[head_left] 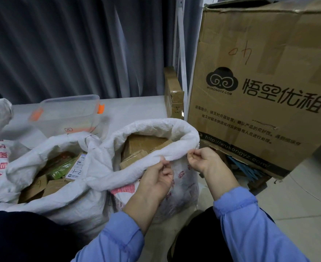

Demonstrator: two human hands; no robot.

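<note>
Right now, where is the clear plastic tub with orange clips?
In the head view, the clear plastic tub sits at upper left on a pale surface, just behind the left-hand white woven sack and in front of the grey curtain.

Dim, flat indoor light with a cool cast, shadows soft. Brightest spot is the white sack [186, 135] rim, nearly washed out. Plastic bin [67, 114] is smeared by blur. Wide-angle lens bends the cardboard box [250, 63] edges. Curtain [61, 44] soft, bottom-left corner near black.
</note>
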